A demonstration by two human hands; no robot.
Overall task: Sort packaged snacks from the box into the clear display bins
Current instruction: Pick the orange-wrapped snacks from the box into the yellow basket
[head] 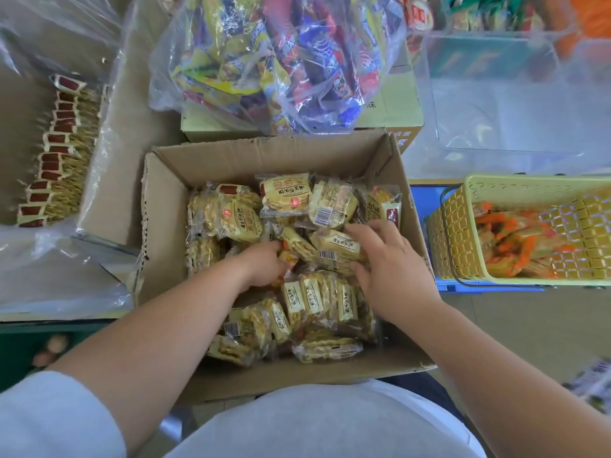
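Inside the box [164,233], a snack packet [340,248] is clasped between thumb and fingers of the right hand [393,269]; the left hand [264,266]'s grip is hidden among packets [310,302].

Open cardboard box [264,157] holds jumbled yellow snack packs [286,193].

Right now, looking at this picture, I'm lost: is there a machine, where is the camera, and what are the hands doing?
No machine: a person's two bare hands, filmed from a camera worn on the head, looking down. Both reach into a cardboard box of wrapped snacks. The right hand curls thumb and fingers round a yellow packet. The left hand digs among the packets; its fingers are hidden, so I cannot tell if it holds anything. A clear bin stands beyond, a yellow basket to the right.
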